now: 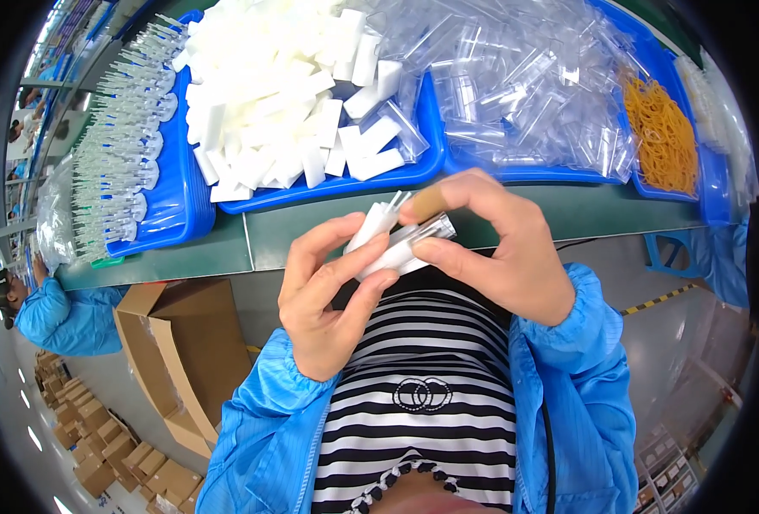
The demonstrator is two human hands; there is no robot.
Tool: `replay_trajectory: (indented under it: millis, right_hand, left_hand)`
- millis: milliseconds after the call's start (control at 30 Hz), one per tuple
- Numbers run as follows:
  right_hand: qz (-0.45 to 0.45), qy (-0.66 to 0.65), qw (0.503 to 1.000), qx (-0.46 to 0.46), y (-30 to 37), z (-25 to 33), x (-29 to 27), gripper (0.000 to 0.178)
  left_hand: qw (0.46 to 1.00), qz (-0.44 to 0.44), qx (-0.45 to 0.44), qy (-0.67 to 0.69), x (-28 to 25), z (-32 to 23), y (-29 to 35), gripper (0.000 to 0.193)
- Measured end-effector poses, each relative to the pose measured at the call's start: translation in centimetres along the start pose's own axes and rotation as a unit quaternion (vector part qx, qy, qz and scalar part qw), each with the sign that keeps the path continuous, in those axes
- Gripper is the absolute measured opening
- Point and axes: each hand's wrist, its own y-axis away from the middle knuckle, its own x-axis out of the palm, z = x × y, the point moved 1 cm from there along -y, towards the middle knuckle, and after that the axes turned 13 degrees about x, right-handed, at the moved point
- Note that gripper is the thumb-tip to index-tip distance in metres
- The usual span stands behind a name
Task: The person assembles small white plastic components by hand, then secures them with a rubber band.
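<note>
My left hand (324, 295) is closed, its thumb and fingers pinching a white foam block (375, 224) in front of my chest. Thin white tips (396, 201) poke out at the top of that block. Beside it, my right hand (520, 253) grips a clear plastic sleeve (437, 230) with a white piece inside its lower part. A tan covering wraps the right forefinger, which reaches over toward the thin tips. Both held things touch or nearly touch; the fingers hide where they meet.
On the green bench (311, 224) stand blue trays of white foam blocks (268, 103), clear plastic sleeves (533, 86) and orange rubber bands (660, 137). White-tipped parts (114, 163) lie in rows at left. An open carton (187, 343) sits below; a person in blue (67, 317) is far left.
</note>
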Motion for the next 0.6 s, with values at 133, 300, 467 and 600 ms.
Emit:
replay_trajectory:
  millis: [133,300,467,600]
  right_hand:
    - [-0.006,-0.055,0.997,0.056,0.5,-0.1,-0.4,0.022]
    - [-0.01,-0.174,0.982,0.072,0.4,-0.2,-0.7,0.028]
    - [0.038,-0.089,0.995,0.008,0.8,-0.4,-0.4,0.031]
    - [0.051,-0.014,0.998,-0.029,0.4,0.3,-0.5,0.032]
  left_hand:
    - [0.999,0.017,0.028,-0.011,-0.7,0.1,-0.2,0.038]
    - [0.962,-0.027,-0.022,0.27,-1.2,1.1,0.9,0.033]
    - [0.972,-0.006,0.032,0.234,-1.1,0.8,1.0,0.031]
    - [0.971,-0.022,0.041,0.233,-0.9,1.0,1.3,0.042]
